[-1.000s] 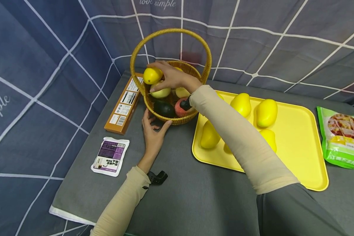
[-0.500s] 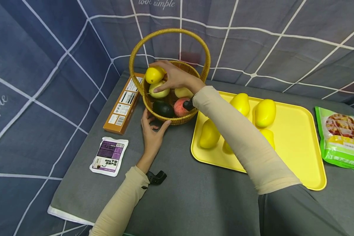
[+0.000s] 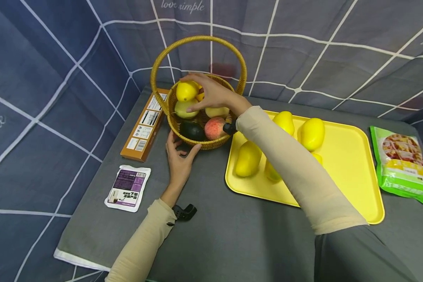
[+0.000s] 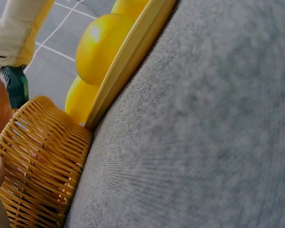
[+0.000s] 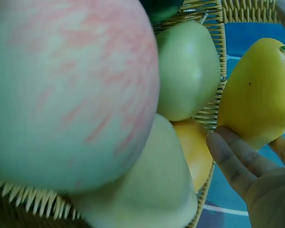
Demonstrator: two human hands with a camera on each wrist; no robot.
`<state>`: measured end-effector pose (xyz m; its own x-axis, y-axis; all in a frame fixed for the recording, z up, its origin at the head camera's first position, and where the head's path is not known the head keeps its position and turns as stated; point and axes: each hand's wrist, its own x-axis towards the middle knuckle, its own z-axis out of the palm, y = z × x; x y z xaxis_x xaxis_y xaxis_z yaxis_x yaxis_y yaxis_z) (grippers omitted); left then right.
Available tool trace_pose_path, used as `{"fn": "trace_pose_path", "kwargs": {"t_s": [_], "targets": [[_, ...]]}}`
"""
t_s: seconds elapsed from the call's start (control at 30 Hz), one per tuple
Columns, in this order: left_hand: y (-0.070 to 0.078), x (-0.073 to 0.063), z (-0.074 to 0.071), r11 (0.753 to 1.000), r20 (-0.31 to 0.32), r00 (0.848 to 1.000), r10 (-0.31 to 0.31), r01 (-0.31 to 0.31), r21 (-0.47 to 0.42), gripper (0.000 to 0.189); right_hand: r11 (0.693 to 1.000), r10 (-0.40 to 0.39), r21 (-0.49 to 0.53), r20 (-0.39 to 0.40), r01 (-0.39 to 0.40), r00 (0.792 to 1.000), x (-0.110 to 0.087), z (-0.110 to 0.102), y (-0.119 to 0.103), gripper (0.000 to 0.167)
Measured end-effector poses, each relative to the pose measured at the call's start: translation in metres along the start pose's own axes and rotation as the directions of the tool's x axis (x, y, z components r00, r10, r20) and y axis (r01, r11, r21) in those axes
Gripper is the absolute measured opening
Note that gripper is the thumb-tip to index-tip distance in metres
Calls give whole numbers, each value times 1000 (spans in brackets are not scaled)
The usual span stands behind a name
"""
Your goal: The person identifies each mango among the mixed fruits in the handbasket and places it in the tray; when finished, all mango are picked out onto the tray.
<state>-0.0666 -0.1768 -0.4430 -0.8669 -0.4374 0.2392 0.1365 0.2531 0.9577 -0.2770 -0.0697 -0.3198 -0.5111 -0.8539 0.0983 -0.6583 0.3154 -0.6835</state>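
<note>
A brown wicker basket [image 3: 211, 146] with a tall hoop handle stands at the back of the table. My left hand [image 3: 179, 166] holds its front left wall, thumb at the rim and the other fingers round the side. My right hand [image 3: 213, 93] reaches over the basket and grips a yellow mango [image 3: 186, 92] between thumb and fingers. That mango hangs at the basket's back left, close over a green pear [image 3: 186, 110]. Inside also lie a second pale pear [image 3: 216, 112], a dark avocado [image 3: 191, 131] and a red-streaked peach [image 3: 215, 128]. Another yellow fruit [image 5: 194, 147] shows deeper in the basket.
Right of the basket, a yellow tray [image 3: 352, 176] carries several mangoes [image 3: 311, 134], partly hidden by the right sleeve. An orange-brown box [image 3: 144, 125] and a white-purple pouch [image 3: 128, 188] lie left. A green food bag [image 3: 403, 162] lies far right. Tiled-pattern cloth [image 3: 285, 47] hangs behind.
The mango in my right hand has shifted a little to the right, further in over the basket. My left hand stays at the basket. The whole head view has drifted slightly.
</note>
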Motion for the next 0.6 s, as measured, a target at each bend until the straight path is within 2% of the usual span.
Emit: {"fn": "trace_pose_path", "kwargs": {"t_s": [0.2, 0.43, 0.6], "targets": [[-2, -1, 0, 1000, 1, 1000, -15, 15, 5, 89, 998, -16, -54, -20, 15, 1000, -24, -4, 2, 92], [0, -3, 0, 1000, 2, 1000, -2, 2, 2, 90, 999, -24, -42, -25, 23, 999, -53, -9, 2, 88], [2, -2, 0, 1000, 6, 1000, 1, -1, 3, 89, 998, -42, -50, -15, 42, 999, -73, -15, -7, 87]]}}
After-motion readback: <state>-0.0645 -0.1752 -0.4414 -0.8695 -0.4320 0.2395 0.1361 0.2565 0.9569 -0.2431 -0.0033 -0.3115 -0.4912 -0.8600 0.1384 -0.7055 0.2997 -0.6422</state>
